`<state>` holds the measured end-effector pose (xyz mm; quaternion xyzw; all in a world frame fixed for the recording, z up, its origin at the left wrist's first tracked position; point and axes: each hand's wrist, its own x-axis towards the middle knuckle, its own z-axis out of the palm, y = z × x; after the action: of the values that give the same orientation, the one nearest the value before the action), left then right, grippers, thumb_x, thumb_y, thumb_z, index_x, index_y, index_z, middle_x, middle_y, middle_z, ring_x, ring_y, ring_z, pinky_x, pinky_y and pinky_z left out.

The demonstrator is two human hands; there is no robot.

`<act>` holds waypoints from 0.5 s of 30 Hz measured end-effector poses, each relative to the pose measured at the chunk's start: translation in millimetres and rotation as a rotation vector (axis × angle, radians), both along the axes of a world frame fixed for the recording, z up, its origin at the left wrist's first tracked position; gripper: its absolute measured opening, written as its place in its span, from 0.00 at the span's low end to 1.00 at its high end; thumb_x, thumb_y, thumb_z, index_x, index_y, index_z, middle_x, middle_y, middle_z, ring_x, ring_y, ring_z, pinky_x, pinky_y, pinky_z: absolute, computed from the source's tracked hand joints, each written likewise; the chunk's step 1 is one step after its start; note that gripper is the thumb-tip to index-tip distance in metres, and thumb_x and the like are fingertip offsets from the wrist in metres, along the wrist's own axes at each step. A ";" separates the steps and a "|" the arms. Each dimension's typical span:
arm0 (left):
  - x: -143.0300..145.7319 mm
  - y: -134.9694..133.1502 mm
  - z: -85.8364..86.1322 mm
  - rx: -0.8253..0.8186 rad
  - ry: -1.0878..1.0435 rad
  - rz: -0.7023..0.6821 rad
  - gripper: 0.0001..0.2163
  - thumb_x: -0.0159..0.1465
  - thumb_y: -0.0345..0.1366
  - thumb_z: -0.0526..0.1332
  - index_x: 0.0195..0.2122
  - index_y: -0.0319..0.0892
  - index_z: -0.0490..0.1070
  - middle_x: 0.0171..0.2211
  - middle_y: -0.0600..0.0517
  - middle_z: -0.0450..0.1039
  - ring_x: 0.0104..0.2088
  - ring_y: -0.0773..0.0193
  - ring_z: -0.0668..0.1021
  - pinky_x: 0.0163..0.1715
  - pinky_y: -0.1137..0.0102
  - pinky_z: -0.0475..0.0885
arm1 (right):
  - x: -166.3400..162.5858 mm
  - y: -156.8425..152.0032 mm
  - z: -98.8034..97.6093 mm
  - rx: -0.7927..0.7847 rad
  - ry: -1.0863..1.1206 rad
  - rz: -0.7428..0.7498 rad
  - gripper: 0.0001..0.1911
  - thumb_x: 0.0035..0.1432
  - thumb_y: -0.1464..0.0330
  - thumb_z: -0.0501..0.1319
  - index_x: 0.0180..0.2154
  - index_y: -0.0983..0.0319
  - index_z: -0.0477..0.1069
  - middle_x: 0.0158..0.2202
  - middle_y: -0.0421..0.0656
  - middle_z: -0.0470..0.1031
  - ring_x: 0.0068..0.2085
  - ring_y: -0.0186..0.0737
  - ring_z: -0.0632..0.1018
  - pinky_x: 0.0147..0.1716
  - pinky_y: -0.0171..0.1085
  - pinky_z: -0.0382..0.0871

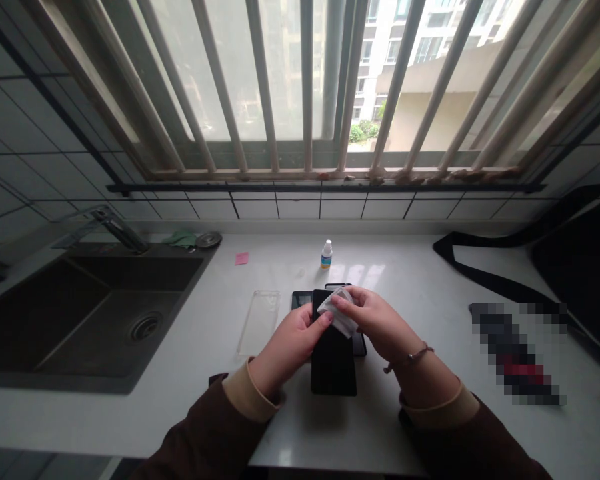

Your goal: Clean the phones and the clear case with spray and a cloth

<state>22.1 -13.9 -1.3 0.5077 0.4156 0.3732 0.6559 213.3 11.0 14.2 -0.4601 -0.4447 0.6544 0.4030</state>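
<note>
A black phone is held up above the counter, its dark flat face towards me. My left hand is closed round its left edge, with the thumb on the face beside a white cloth. The cloth lies against the upper part of the phone, pinched in the fingers of my right hand. Behind the held phone, a dark screened device and another black-edged device show only in part. A clear phone case lies to the left of my hands.
A small white bottle stands beyond my hands, with a pink paper square to its left. The sink and faucet are on the left. A black strap and a pixelated object lie on the right.
</note>
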 end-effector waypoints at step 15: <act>-1.8 2.1 -1.1 0.024 0.032 -0.036 0.19 0.68 0.53 0.67 0.46 0.39 0.77 0.39 0.48 0.77 0.36 0.63 0.74 0.36 0.70 0.68 | 5.8 4.8 -9.5 0.151 -0.179 -0.134 0.25 0.53 0.47 0.75 0.36 0.62 0.77 0.34 0.44 0.82 0.34 0.41 0.78 0.32 0.37 0.69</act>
<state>20.3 -11.9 -2.4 0.5289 0.4123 0.3582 0.6496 219.1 15.8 4.7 -0.5139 -0.4949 0.5470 0.4380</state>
